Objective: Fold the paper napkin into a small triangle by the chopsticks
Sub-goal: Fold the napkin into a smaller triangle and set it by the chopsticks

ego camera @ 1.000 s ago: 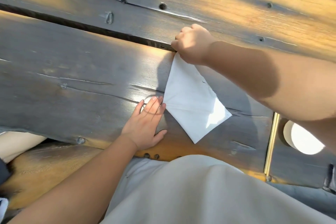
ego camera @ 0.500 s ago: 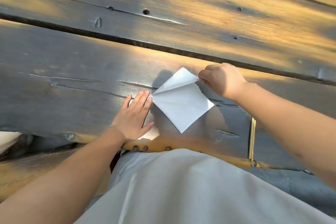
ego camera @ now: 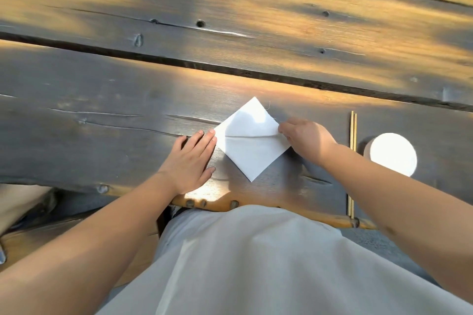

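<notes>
Warm, low amber light streaks across the dark weathered plank table [ego camera: 107,89], brightest on the far right planks and along the near edge, while the left stays in dull grey shade. The round white cup top [ego camera: 393,154] at the right glares to a featureless disc. The white diamond-shaped paper napkin [ego camera: 249,144] shows soft shadow patches. Planks bow at the edges from wide-angle distortion, and focus stays fairly sharp.

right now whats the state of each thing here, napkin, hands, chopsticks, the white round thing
paper napkin: flat on the table as a diamond, crease across its middle, not yet a small triangle
left hand: open, palm down, fingertips at the napkin's left corner
right hand: pinching the napkin's right corner
chopsticks: paired, lying side by side right of the napkin, partly hidden by the right arm
white round object: overexposed, cannot tell what it is
</notes>
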